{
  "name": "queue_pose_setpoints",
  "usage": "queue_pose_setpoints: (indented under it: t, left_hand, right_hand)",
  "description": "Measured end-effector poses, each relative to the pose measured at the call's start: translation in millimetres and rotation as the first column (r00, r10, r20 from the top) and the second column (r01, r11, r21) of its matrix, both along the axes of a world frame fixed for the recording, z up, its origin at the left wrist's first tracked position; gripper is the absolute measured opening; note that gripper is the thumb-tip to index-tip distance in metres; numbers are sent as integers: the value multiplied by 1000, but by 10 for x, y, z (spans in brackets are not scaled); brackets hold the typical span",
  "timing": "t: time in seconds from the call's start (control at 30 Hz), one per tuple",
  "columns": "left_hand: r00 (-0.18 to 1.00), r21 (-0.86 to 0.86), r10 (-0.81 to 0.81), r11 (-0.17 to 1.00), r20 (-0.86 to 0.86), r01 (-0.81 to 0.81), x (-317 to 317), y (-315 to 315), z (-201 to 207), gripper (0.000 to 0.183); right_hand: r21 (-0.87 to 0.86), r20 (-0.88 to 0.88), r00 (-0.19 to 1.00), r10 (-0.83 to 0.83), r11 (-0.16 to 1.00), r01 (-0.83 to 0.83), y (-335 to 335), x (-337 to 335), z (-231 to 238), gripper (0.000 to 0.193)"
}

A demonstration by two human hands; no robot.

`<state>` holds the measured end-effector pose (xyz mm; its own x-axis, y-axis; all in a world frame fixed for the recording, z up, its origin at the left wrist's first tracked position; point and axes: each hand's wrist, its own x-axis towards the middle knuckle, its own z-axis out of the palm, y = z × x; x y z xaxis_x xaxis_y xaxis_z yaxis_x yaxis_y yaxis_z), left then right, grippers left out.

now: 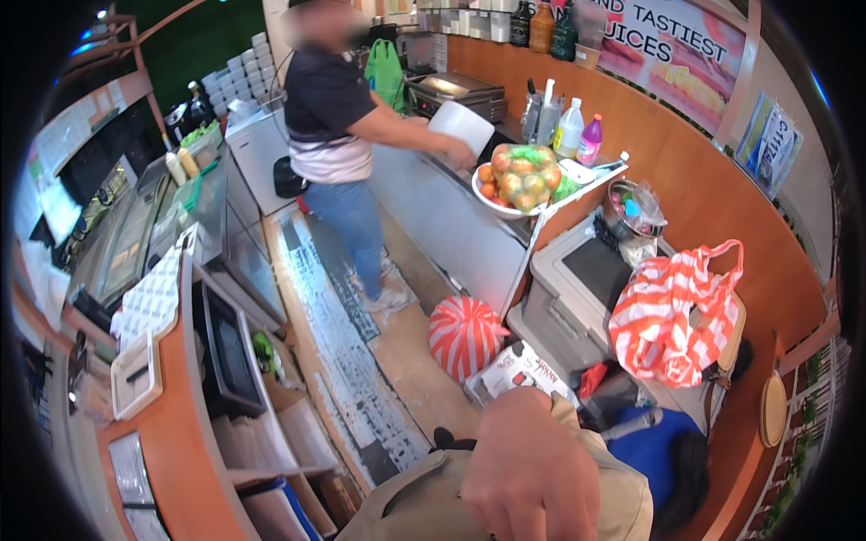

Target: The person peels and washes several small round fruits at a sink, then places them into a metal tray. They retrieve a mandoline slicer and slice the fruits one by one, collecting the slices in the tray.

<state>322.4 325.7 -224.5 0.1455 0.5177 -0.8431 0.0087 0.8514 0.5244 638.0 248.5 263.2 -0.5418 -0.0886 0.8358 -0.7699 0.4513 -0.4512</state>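
Note:
One bare hand of mine, which looks like my right hand (532,469), is close at the bottom centre, in front of my khaki-clothed legs (401,491). Its back faces up and its fingers curl downward. The fingertips are cut off by the lower edge, so whatever they hold is hidden. My left hand is out of view. Just beyond the hand lies a white printed box or package (521,368). A red-and-white striped bundle (465,339) rests on the floor behind it.
A person (338,135) at the counter holds a white container (460,131). Beside it, a bowl (510,211) carries bagged tomatoes (525,180). To my right are a grey storage bin (564,279) and a striped bag (677,316). A wooden counter (194,451) with shelves borders the left.

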Motion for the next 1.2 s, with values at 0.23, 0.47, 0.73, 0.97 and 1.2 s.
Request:
queue_pose_setpoints:
  t: [0.23, 0.47, 0.73, 0.97, 1.2]
  left_hand:
    - [998, 1, -57, 998, -20, 57, 736, 893, -114, 24]
    - [992, -17, -111, 994, -54, 110, 1430, 2137, -368, 23]
    - [929, 187, -298, 947, 221, 260, 1789, 4232, -806, 23]
    - [819, 423, -546, 709, -176, 564, 3827, 5713, 767, 30]
    - [226, 665, -960, 277, 164, 694, 5516, 5722, 1928, 39]
  right_hand:
    - [77, 155, 987, -31, 997, 19, 829, 995, 101, 31]
    - [-22, -64, 965, -255, 967, 254, 1678, 1624, -107, 28]
    - [-98, 66, 801, -595, 795, 599, 2884, 2503, -405, 27]
    - [-379, 249, 438, -864, 330, 865, 3273, 3094, -929, 28]
    - [-581, 483, 221, -847, -121, 805, 3705, 4021, -1494, 24]
